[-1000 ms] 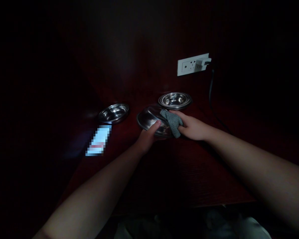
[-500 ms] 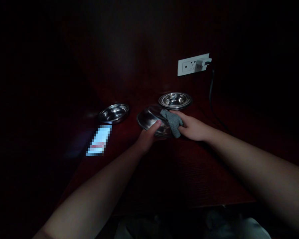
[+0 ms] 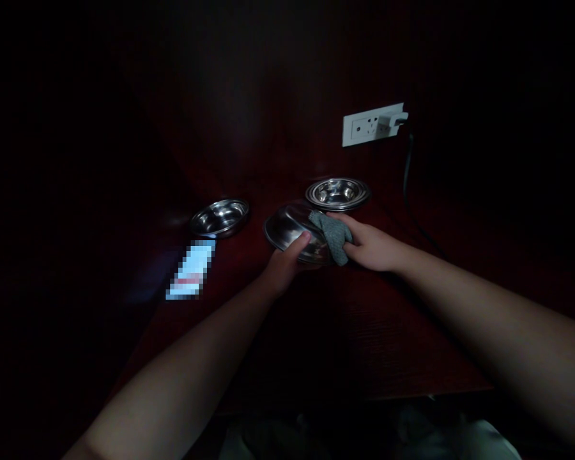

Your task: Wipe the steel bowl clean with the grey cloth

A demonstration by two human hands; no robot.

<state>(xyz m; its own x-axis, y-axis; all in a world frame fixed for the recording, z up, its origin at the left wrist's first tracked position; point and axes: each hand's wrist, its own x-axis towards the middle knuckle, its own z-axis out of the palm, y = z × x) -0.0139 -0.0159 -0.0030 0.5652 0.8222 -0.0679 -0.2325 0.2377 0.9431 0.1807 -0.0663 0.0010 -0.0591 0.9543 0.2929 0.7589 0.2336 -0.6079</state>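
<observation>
A shiny metal bowl (image 3: 290,223) is tilted with its outer side up in front of me. My left hand (image 3: 286,262) grips it, thumb on the outside and the other fingers hidden beneath. In my right hand (image 3: 367,245) a grey-green cloth (image 3: 334,237) is bunched, pressed against the bowl's right side. Just behind are stacked metal bowls (image 3: 338,193), openings up. Another metal bowl (image 3: 220,217) rests to the left, also facing up.
A bright, pixelated flat panel (image 3: 190,269) lies on the dark red table (image 3: 364,345), below the left bowl. On the back wall, a white socket plate (image 3: 364,130) holds a plug, with a black cable (image 3: 406,172) running down at the right. Surroundings are very dark.
</observation>
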